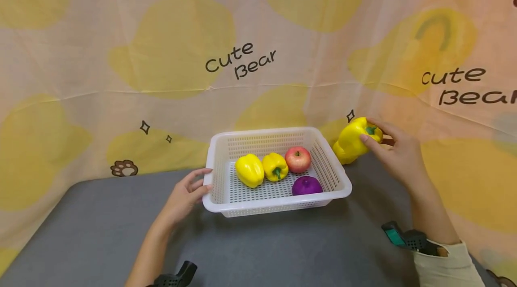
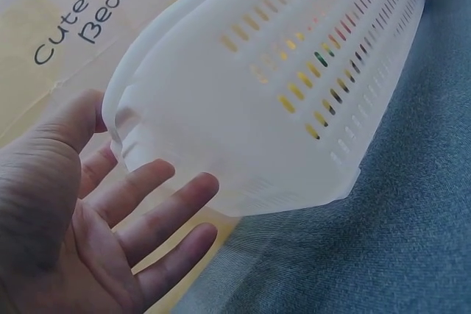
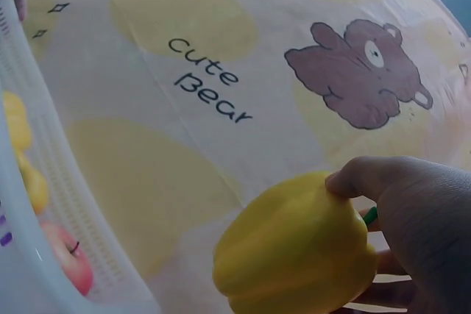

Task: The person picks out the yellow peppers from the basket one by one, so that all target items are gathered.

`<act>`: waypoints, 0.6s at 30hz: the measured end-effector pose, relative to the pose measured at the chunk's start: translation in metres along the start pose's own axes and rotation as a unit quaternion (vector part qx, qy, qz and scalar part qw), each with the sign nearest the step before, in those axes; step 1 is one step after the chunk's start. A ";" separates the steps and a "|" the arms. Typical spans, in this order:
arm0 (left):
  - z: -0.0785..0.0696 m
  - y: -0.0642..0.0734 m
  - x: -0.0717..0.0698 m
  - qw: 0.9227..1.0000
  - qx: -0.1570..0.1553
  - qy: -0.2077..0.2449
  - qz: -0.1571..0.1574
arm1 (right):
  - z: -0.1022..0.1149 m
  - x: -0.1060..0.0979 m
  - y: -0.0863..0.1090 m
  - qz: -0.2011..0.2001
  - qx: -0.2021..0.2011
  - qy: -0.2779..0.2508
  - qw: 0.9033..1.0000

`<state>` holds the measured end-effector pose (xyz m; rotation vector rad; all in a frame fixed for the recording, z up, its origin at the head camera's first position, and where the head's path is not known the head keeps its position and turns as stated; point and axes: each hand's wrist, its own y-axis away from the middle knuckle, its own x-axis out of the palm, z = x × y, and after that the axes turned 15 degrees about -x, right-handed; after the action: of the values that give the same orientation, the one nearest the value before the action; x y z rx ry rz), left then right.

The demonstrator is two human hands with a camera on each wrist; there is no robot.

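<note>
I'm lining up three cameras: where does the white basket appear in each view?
Head: the white basket, just below centre.
Left wrist: upper middle to top right, side slots showing.
Right wrist: left edge, cut off by the frame.
Shared landmark: the left hand at the basket's end, top left in the right wrist view.

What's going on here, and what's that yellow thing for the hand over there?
A person's right hand holds a yellow pepper by its stem end, on the right side of a white basket. The person's left hand touches the basket's left edge. Inside the basket are two more yellow peppers, a red apple and a round purple thing.
</note>
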<state>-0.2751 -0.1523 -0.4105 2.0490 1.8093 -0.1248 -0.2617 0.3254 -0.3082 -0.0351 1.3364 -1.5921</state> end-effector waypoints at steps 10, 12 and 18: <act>-0.001 0.001 0.000 1.000 -0.005 -0.001 -0.002 | -0.015 -0.004 0.000 -0.006 0.034 0.028 0.999; -0.002 0.001 0.000 1.000 -0.005 -0.001 -0.002 | -0.019 -0.006 0.000 -0.009 0.037 0.031 0.999; -0.001 0.001 0.000 1.000 -0.005 -0.004 -0.004 | -0.030 -0.007 0.002 -0.010 0.045 0.038 0.998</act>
<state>-0.2747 -0.1520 -0.4094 2.0325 1.8093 -0.1267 -0.2745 0.3521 -0.3172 0.0686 1.3251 -1.6839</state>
